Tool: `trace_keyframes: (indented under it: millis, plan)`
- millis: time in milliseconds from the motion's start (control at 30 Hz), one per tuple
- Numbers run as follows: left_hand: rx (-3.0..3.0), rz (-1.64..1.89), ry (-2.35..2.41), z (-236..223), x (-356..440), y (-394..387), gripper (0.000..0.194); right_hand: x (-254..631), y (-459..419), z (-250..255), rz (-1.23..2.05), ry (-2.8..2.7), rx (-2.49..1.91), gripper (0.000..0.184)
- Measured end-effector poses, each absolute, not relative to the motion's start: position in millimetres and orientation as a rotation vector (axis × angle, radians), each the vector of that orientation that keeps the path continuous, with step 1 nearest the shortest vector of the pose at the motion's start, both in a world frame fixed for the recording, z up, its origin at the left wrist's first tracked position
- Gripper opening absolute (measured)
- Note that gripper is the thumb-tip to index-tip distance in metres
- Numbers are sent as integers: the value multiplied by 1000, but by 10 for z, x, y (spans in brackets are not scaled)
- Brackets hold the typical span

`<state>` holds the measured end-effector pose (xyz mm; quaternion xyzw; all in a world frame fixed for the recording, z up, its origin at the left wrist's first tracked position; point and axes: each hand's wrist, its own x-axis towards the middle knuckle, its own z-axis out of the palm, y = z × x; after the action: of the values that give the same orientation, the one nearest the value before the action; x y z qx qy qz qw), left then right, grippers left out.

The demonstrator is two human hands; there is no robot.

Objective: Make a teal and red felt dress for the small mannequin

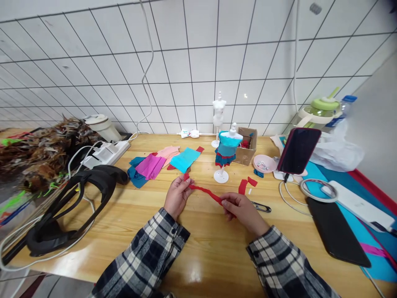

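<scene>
Red strip (206, 191), right end seemingly hidden

Chargers, drinkware and a headset-like frame flank the tabletop (198, 260) beneath a white tiled wall (201, 66).
At the left lie a black curved frame (106, 186) and a white power strip (107, 154) with plugs in it, near a lidded white cup (104, 128) and a brown, shaggy heap (58, 145); at the right, a phone (299, 150) stands propped above a dark flat slab (336, 231), a coiled cable (319, 200) and a white bar (359, 203), with a crumpled plastic bag (336, 147), a green-lidded jug (324, 104) and a blue-capped bottle (349, 99) behind.
</scene>
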<state>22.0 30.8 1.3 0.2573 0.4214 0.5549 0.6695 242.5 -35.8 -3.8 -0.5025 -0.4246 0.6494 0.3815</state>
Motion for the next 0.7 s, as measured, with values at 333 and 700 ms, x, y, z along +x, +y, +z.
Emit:
trace_keyframes:
  millis: [333, 700]
  plan:
    - [968, 1462, 1319, 95, -20, 452, 32, 2573, -311, 47, 1565, -1059, -1351, 45]
    - [737, 349, 567, 111, 464, -37, 67, 2260, -484, 185, 1672, -855, -1179, 56]
